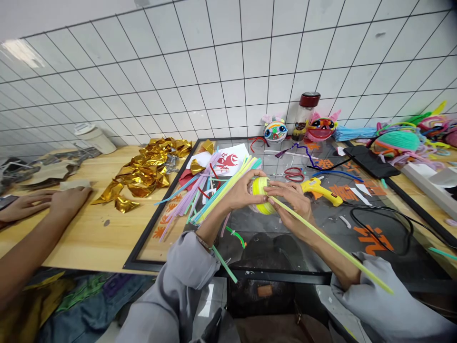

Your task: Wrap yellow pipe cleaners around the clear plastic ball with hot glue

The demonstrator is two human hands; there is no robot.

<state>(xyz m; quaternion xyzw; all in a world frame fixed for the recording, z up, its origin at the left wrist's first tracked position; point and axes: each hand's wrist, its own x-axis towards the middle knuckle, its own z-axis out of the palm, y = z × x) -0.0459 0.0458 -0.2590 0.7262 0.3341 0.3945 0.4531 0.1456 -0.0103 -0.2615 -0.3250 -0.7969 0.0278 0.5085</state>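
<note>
In front of me, my left hand (241,191) is closed around a round form wrapped in yellow pipe cleaner (261,189). My right hand (295,207) pinches a long yellow pipe cleaner (335,239) at the right side of this form. Its loose end runs down past my right wrist and over the sleeve. Under and beside my left forearm lies a bundle of pastel pipe cleaners (180,205). A yellow glue gun (323,191) rests just beyond my right hand, near red-handled scissors (294,175).
Crumpled gold foil (146,174) lies at left, and another person's hands (67,202) rest on the table beyond it. Decorated animal heads (275,130) and a bottle (303,119) stand by the wall. The glue gun's black cord (380,252) loops across the right side.
</note>
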